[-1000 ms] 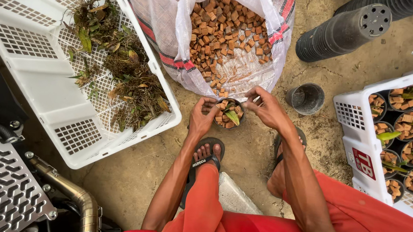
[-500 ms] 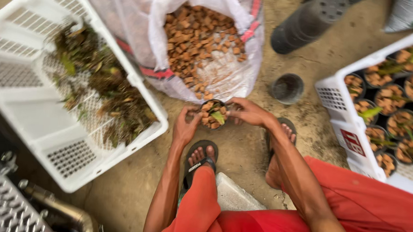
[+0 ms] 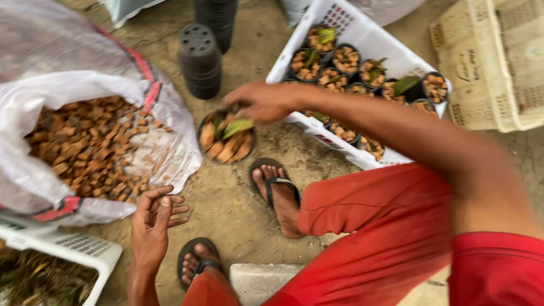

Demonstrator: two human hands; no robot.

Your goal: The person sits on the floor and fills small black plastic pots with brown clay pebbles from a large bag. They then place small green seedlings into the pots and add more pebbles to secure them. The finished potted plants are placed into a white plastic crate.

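My right hand (image 3: 263,102) grips the rim of a small black pot (image 3: 227,136) filled with brown chips and a green seedling, holding it above the sandy ground beside a white crate (image 3: 358,31). That crate holds several similar potted seedlings. My left hand (image 3: 153,220) hovers open and empty, fingers loosely curled, near the lower edge of a white sack of brown chips (image 3: 86,145). Both my feet in sandals (image 3: 275,185) rest on the ground below.
A stack of empty black pots (image 3: 199,59) stands behind the held pot. A cream crate (image 3: 509,59) sits at far right. Another white crate with plant cuttings (image 3: 41,268) is at lower left. A grey block (image 3: 260,281) lies under my legs.
My right hand has carried the filled pot rightward toward the crate of potted seedlings. My left hand has let go of the pot and dropped back. The view swung right.
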